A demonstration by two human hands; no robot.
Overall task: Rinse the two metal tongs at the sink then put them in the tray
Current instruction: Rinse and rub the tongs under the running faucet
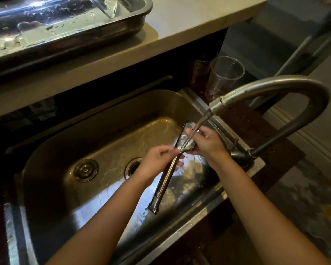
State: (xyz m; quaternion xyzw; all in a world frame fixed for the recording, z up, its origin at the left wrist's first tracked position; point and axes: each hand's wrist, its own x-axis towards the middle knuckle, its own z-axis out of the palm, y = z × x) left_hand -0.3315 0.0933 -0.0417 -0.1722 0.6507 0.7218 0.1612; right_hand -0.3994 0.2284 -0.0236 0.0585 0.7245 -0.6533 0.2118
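Note:
Metal tongs [165, 180] slant over the steel sink [52, 150], hinge end low toward me, tips up under the running water. My left hand [157, 161] grips the tongs at mid-length. My right hand [206, 143] holds the tongs' tip end, fingers wrapped around the scalloped heads in the stream. I cannot tell whether one or two tongs are in the bundle. The metal tray [134, 25] sits wet on the upper counter at top left, with a clear glass item lying in it.
The curved faucet [287, 83] arches in from the right, water pouring from its spout. A clear plastic cup [224, 77] stands behind the sink's right corner. The sink drain [133, 167] and a loose stopper [86, 170] lie in the basin.

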